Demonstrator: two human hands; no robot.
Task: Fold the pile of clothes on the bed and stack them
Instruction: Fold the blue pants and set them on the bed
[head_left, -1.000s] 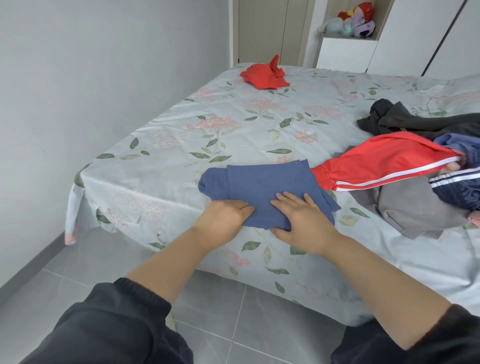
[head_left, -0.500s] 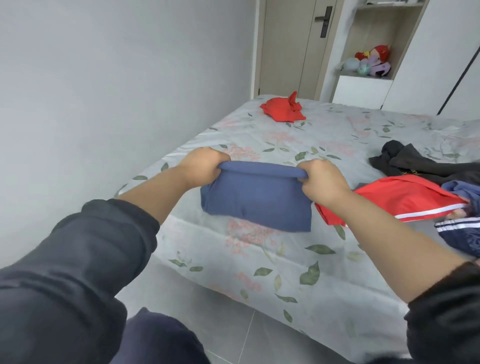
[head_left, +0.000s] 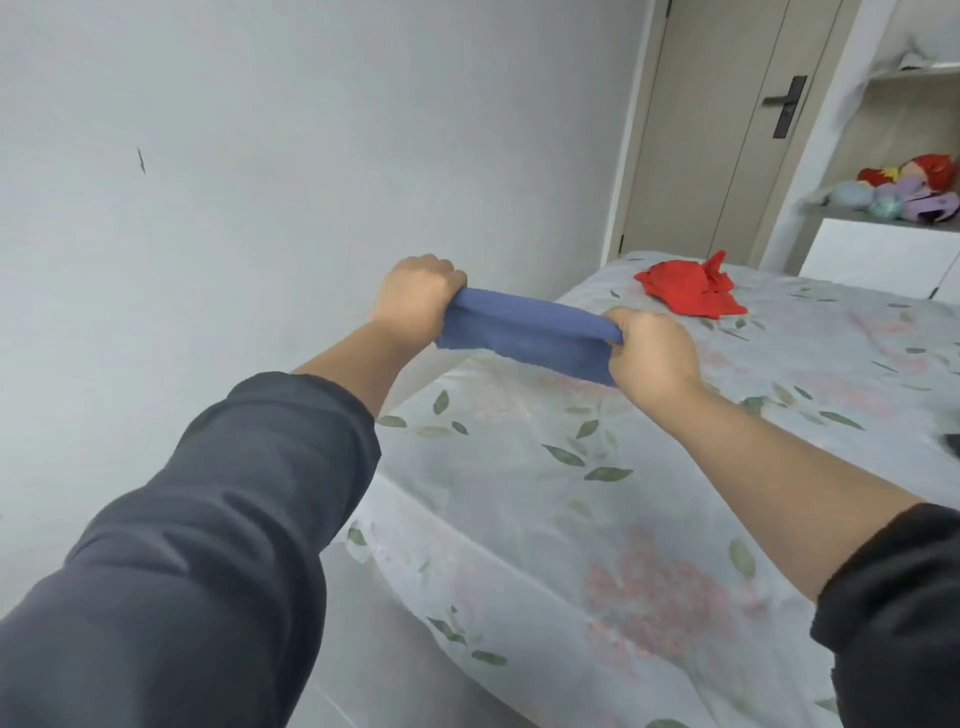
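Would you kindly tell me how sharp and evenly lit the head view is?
Head view: soft, even light, no glare; the door frame leans from wide-angle distortion; blue garment, left hand and right hand are sharp; plush toys look smeared.

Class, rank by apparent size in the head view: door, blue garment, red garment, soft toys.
1. door
2. blue garment
3. red garment and soft toys look alike; the toys are cut off at the frame edge, so unranked.
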